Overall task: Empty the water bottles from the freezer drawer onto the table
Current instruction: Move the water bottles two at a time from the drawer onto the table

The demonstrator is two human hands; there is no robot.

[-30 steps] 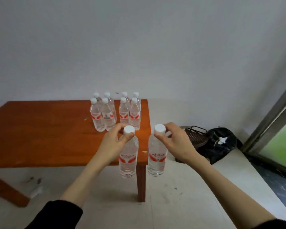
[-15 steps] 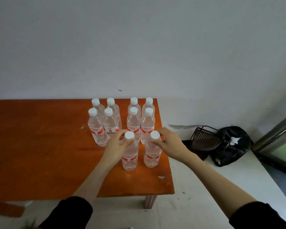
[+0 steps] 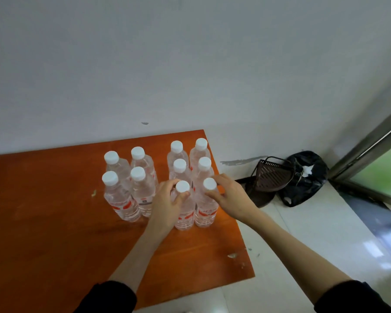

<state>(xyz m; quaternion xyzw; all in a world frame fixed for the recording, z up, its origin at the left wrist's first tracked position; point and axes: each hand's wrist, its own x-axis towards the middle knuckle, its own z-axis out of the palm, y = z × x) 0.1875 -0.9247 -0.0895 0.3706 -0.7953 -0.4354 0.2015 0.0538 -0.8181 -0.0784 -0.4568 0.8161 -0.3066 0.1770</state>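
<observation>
Two clear water bottles with white caps and red labels stand upright on the orange wooden table [image 3: 54,222] near its right edge. My left hand [image 3: 167,206] grips the neck of the left bottle [image 3: 185,213]. My right hand [image 3: 230,197] grips the neck of the right bottle [image 3: 207,211]. Both bottles stand directly in front of a group of several matching bottles [image 3: 131,177] set in rows on the table. The freezer drawer is out of view.
A brown plastic basket [image 3: 271,177] and a black bag [image 3: 307,177] lie on the pale floor to the right of the table, against the white wall. A metal-framed glass door [image 3: 370,150] is at the far right.
Both hands carried the two bottles from in front of the table's edge onto the table, then forward until they stand next to the rear rows. The camera has moved closer.
</observation>
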